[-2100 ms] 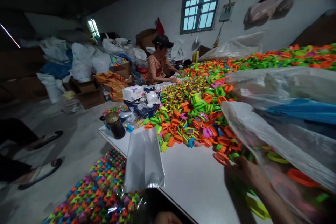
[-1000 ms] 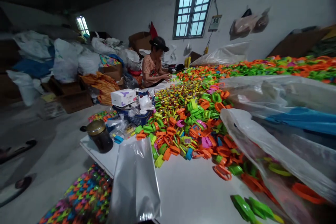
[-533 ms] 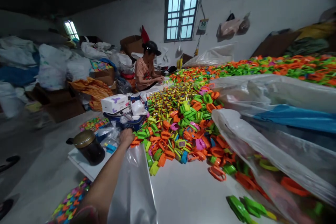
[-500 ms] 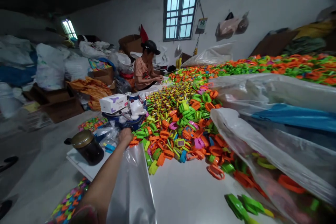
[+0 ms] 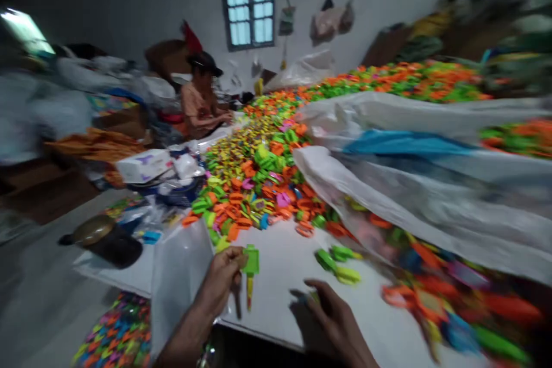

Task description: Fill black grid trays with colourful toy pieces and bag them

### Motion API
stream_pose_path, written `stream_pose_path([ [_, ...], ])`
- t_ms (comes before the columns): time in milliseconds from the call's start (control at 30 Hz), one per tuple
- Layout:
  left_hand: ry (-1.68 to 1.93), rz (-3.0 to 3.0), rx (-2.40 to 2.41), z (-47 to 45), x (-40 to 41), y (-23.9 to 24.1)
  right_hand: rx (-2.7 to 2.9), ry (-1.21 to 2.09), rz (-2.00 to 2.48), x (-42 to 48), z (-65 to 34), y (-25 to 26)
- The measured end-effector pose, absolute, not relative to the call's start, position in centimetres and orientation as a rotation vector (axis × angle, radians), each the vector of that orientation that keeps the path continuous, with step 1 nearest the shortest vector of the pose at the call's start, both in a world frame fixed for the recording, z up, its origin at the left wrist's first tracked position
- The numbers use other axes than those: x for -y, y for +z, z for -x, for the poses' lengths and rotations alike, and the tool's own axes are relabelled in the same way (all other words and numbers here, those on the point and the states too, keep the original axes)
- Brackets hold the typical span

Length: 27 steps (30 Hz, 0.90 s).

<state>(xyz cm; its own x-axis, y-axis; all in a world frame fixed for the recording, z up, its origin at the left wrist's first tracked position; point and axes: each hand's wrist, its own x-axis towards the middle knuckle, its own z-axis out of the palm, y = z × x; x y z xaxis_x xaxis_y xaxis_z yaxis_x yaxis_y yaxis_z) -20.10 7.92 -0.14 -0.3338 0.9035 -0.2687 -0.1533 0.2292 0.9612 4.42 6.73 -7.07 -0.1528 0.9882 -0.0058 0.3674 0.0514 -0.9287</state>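
Observation:
My left hand (image 5: 223, 276) is closed at the front of the white table (image 5: 276, 276), pinching a green plastic toy watch (image 5: 251, 259). A narrow yellow and red piece (image 5: 249, 292) hangs below its square face. To the right, my right hand (image 5: 331, 313) hovers low over the tabletop with curled fingers. A small yellowish bit shows between its thumb and forefinger, too blurred to name. Just beyond it lie several loose green toy watches (image 5: 338, 264). Behind both hands spreads a heap of orange, green and pink toy watches (image 5: 276, 184).
White plastic sheeting (image 5: 401, 184) covers the right side. At the left are a dark lidded mug (image 5: 107, 244), a tissue box (image 5: 144, 165) and a blue basket (image 5: 183, 192). Another person (image 5: 202, 98) sits at the far end. Colourful pieces (image 5: 116, 328) lie low at left.
My left hand has come back from beside the basket and now holds a green toy watch. My right hand has entered the view. The camera has turned right and tilted down.

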Motion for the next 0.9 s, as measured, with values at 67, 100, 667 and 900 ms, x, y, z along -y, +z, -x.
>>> stream_pose_path([
  [67,1.201,-0.665,-1.366,15.0,-7.1,-2.7,1.642,1.111,1.310,-7.2,-5.3,-5.7],
  [100,1.169,-0.637,-1.330,13.1,-7.1,-3.9,1.641,1.119,1.301,-7.2,-5.9,-5.5],
  [667,0.920,-0.853,-1.224,6.4,-8.3,-5.5,1.140,1.376,1.134,-7.5,-9.6,-5.6],
  [900,0.862,-0.950,-1.116,5.8,-7.1,-4.8,1.108,1.408,1.129,-6.3,-9.8,-5.9],
])
